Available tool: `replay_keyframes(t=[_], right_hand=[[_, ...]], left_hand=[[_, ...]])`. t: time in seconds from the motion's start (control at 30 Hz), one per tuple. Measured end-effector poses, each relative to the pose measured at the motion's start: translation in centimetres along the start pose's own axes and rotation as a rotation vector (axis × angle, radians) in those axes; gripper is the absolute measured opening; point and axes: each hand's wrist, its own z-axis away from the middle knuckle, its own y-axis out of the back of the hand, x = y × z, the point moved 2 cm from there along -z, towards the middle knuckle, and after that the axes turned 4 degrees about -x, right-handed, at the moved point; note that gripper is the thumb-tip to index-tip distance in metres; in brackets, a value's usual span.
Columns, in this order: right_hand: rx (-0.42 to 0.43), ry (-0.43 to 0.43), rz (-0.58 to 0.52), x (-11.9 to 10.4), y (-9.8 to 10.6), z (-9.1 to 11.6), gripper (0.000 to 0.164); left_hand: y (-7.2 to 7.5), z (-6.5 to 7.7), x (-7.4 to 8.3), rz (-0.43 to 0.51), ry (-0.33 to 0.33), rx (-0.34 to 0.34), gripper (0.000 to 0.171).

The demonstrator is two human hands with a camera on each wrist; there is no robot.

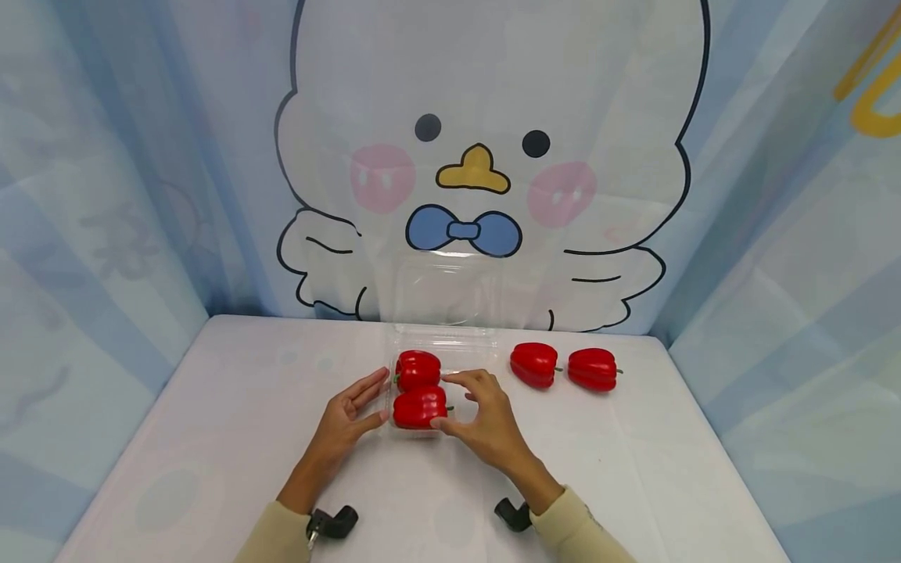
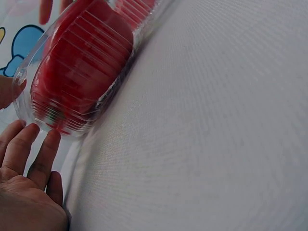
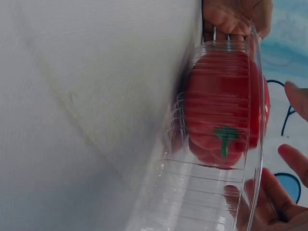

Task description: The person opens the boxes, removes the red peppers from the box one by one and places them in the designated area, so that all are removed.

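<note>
Two glossy red bell peppers, a front one (image 1: 420, 408) and a rear one (image 1: 418, 371), lie on their sides in a clear plastic clamshell box (image 1: 450, 342). The box's transparent lid (image 1: 446, 289) stands raised at the back. At the box's left end is my left hand (image 1: 341, 418), its fingers extended against the wall and the thumb by the rim. My right hand (image 1: 489, 418) is spread at the right of the front pepper, thumb and index finger apart. In the right wrist view, the right fingertips (image 3: 290, 153) appear off the pepper, whose green stem (image 3: 225, 139) shows through the ribbed wall.
Two more red bell peppers, one (image 1: 534, 365) beside the other (image 1: 594, 370), lie on the white table (image 1: 619, 461) right of the box. A curtain printed with a cartoon bird (image 1: 472, 94) hangs behind the table, and pale blue cloth (image 1: 98, 234) borders the sides.
</note>
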Motion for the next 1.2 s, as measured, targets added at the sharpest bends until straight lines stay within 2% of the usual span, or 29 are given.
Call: replay_keyframes(t=[0.3,0.87,1.2], right_hand=[[-0.068,-0.008,-0.021,-0.1,-1.0,-0.9,0.065],[-0.115,-0.032,-0.002,-0.3,-2.4,-2.0,0.060],[-0.110,-0.080,-0.026,-0.2,-2.1,-2.0,0.059]], left_hand=[[0.0,-0.1,0.1,-0.011,-0.015,-0.004,0.073],[0.1,0.1,0.1,0.011,-0.023,-0.007,0.073],[0.1,0.1,0.0,0.022,-0.016,-0.012,0.073]])
